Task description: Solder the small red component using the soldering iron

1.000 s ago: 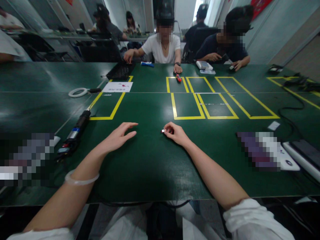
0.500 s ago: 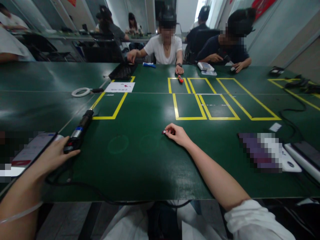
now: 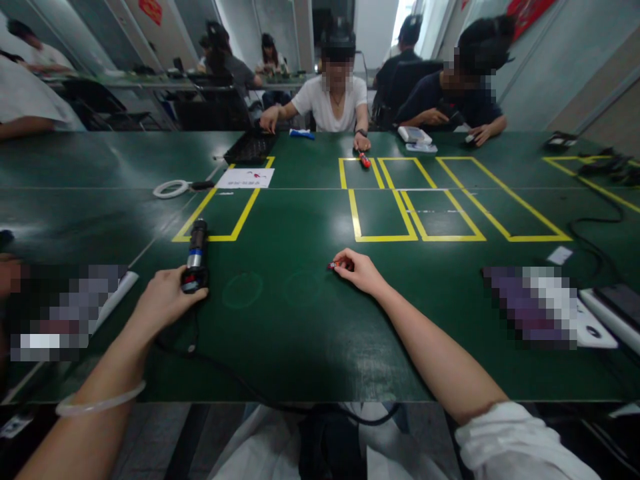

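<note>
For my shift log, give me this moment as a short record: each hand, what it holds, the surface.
left hand: grips black corded tool, tip pointing away
right hand: pinches small red part on the table
table: green, yellow tape outlines
cord: trails from tool toward near table edge

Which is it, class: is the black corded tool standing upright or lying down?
Lying down. The corded tool stretches along the green table, tip toward the yellow tape, with the left hand gripping its near end.
</note>
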A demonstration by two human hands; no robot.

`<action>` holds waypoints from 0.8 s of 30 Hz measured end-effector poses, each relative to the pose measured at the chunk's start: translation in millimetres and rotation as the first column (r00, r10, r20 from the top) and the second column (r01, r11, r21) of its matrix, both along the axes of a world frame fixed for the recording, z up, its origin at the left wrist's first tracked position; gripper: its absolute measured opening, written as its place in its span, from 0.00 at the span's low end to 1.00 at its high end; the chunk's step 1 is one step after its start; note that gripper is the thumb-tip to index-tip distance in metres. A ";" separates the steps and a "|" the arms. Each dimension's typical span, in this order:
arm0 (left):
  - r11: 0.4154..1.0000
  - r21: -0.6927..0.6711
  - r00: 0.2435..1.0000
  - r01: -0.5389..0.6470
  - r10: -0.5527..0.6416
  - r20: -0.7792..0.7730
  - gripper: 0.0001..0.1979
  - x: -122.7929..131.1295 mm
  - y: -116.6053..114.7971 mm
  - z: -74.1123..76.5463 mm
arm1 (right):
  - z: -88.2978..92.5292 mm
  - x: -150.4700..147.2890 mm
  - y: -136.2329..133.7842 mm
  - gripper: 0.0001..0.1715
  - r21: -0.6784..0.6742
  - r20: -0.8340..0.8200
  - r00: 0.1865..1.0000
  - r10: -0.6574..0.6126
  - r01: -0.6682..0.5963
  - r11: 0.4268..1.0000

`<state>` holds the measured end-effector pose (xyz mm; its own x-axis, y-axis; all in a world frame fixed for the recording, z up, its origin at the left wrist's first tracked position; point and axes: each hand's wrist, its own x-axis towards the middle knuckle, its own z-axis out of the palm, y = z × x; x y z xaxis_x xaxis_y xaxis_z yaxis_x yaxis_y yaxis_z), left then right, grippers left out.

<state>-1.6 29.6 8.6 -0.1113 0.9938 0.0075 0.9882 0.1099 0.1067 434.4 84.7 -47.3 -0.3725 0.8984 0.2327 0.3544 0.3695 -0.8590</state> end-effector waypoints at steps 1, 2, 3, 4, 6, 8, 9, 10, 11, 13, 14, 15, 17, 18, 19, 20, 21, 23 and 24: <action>1.000 -0.016 1.000 0.014 -0.014 -0.020 0.33 8.6 2.5 -1.1 | 0.1 -0.1 0.1 0.10 -0.002 -0.007 1.000 0.001 -0.001 1.000; 0.999 -0.035 0.999 0.030 -0.032 -0.035 0.35 18.3 5.1 -1.8 | 0.2 -0.1 0.2 0.10 -0.006 -0.013 1.000 0.000 0.000 1.000; 0.998 -0.048 0.998 0.047 -0.049 -0.040 0.36 29.2 7.8 -2.2 | 0.5 0.0 0.2 0.10 -0.012 -0.017 1.000 -0.001 0.000 1.000; 0.997 -0.049 0.997 0.066 -0.067 -0.033 0.37 41.2 10.6 -2.2 | 0.9 0.0 0.3 0.10 -0.020 -0.018 1.000 -0.002 0.001 1.000; 0.993 -0.039 0.994 0.108 -0.108 -0.007 0.39 68.0 16.0 -1.7 | 2.0 0.3 0.2 0.10 -0.031 -0.018 1.000 -0.004 0.003 1.000; 0.988 -0.014 0.988 0.154 -0.153 0.016 0.39 96.8 21.1 -1.5 | 2.9 0.6 0.2 0.10 -0.024 -0.020 1.000 -0.009 0.009 1.000; 0.984 0.002 0.983 0.180 -0.180 0.025 0.38 111.4 23.6 -1.6 | 3.2 0.7 0.3 0.10 -0.018 -0.024 1.000 -0.012 0.011 1.000; 0.978 0.016 0.978 0.208 -0.208 0.033 0.37 125.8 26.1 -2.0 | 3.2 0.8 0.4 0.10 -0.013 -0.029 0.999 -0.014 0.014 1.000; 0.972 0.029 0.971 0.234 -0.235 0.039 0.37 140.1 28.5 -2.5 | 2.9 0.9 0.6 0.10 -0.013 -0.037 0.999 -0.015 0.014 1.000; 0.959 0.051 0.958 0.280 -0.282 0.056 0.36 167.8 33.3 -3.7 | 1.7 1.0 1.2 0.11 -0.025 -0.061 0.998 -0.013 0.011 1.000; 0.953 0.058 0.951 0.299 -0.302 0.066 0.36 181.1 35.5 -4.4 | 0.8 1.1 1.7 0.11 -0.033 -0.079 0.997 -0.013 0.010 0.999; 0.946 0.066 0.944 0.316 -0.320 0.077 0.35 193.8 37.4 -5.2 | 0.0 1.1 2.1 0.11 -0.038 -0.100 0.995 -0.013 0.009 0.999; 0.935 0.087 0.932 0.344 -0.351 0.091 0.34 217.2 39.9 -6.9 | -1.3 1.1 2.9 0.11 -0.039 -0.143 0.990 -0.017 0.011 0.999; 0.929 0.097 0.926 0.357 -0.365 0.093 0.33 227.3 40.5 -8.0 | -1.6 1.0 3.1 0.11 -0.034 -0.160 0.987 -0.021 0.016 0.999; 0.924 0.106 0.922 0.368 -0.377 0.092 0.33 236.0 40.5 -9.1 | -1.5 1.1 3.3 0.11 -0.026 -0.168 0.985 -0.028 0.024 0.999; 0.919 0.117 0.917 0.376 -0.387 0.092 0.33 243.3 40.0 -10.4 | -1.1 1.1 3.4 0.10 -0.015 -0.168 0.985 -0.038 0.036 0.999; 0.915 0.126 0.914 0.384 -0.396 0.091 0.32 249.0 39.1 -11.9 | -0.6 1.2 3.5 0.10 0.000 -0.162 0.985 -0.052 0.053 0.999; 0.904 0.143 0.904 0.402 -0.417 0.092 0.32 255.6 36.5 -14.8 | 0.5 1.5 3.5 0.08 0.033 -0.142 0.987 -0.081 0.086 0.996; 0.898 0.153 0.899 0.412 -0.428 0.094 0.33 257.0 35.1 -16.2 | 0.8 1.7 3.5 0.07 0.047 -0.131 0.987 -0.088 0.095 0.994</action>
